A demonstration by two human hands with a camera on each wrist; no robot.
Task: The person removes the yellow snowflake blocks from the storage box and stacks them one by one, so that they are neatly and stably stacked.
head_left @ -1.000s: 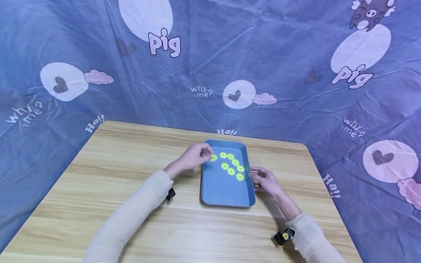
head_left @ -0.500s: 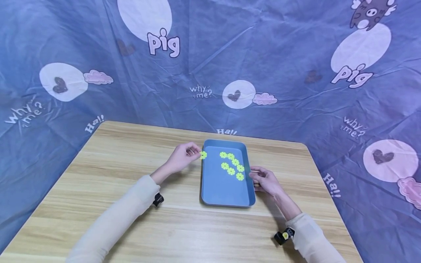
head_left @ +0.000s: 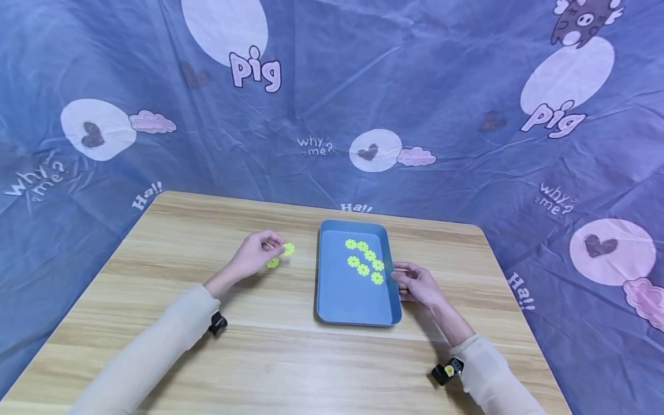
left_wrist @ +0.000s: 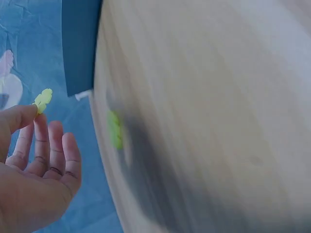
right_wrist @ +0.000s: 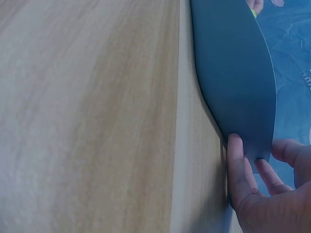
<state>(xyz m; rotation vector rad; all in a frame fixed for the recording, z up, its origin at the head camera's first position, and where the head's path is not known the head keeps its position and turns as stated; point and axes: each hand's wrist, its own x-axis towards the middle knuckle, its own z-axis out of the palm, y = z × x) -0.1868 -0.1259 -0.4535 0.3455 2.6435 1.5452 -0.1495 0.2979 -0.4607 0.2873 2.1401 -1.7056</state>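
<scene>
My left hand (head_left: pixel 259 251) pinches a yellow-green snowflake disc (left_wrist: pixel 43 101) between thumb and fingertips, above the table left of the tray. The other fingers of that hand are loosely bent. Just below it, a second snowflake disc (head_left: pixel 272 263) lies on the wood. A blue rectangular tray (head_left: pixel 358 305) stands to the right, with several more snowflake discs (head_left: pixel 363 269) spread over its upper right part. My right hand (head_left: pixel 421 285) grips the tray's right side; in the right wrist view its thumb is at the rim and its fingers press the outer wall (right_wrist: pixel 238 97).
The wooden table (head_left: pixel 290 369) ends at the back against a blue printed cloth (head_left: pixel 332 86) that also hangs down both sides. A black wrist camera (head_left: pixel 218 324) sits under the left sleeve, another black device (head_left: pixel 445 373) under the right.
My left hand has carried one snowflake disc from the tray's upper left, over the rim, leftward to above the table. The right hand keeps its place on the tray.
</scene>
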